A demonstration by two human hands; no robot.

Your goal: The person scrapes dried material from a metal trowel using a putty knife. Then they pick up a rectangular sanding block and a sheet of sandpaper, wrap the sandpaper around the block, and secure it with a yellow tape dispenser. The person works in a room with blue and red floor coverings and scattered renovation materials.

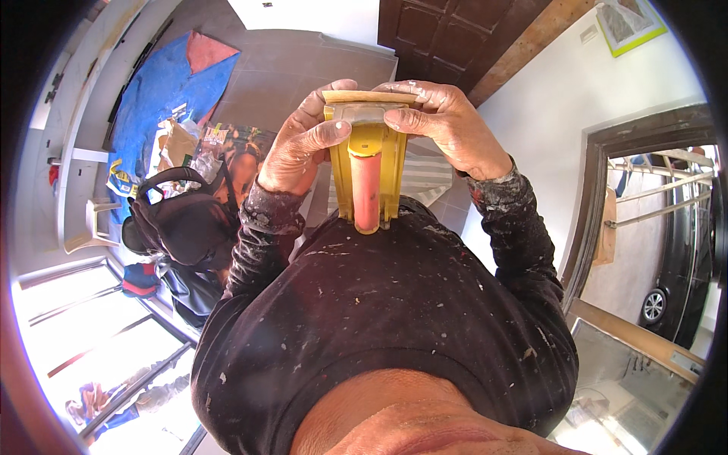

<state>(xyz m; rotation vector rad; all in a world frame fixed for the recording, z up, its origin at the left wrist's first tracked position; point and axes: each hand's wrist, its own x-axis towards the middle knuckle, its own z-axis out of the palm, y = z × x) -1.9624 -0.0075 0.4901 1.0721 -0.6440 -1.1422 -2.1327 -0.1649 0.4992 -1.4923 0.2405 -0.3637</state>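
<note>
In front of my chest is a yellow hand sander (343, 186) with a reddish handle (367, 189) along its middle. A tan strip, which looks like the edge of sandpaper (368, 97), runs across its far end. My left hand (299, 148) grips the far left corner, its thumb on top near the clear plate and its fingers curled behind. At the opposite corner my right hand (447, 125) is closed the same way, thumb pressing the top. White dust covers both hands and the dark sleeves. The sander's underside is hidden.
A blue tarp (159, 91) with bags and packaging lies on the floor at the left. Closer stands a black backpack (186, 220), beside a white plastic chair (91, 227). A brown door (455, 38) is ahead; a framed opening (591, 197) is at the right.
</note>
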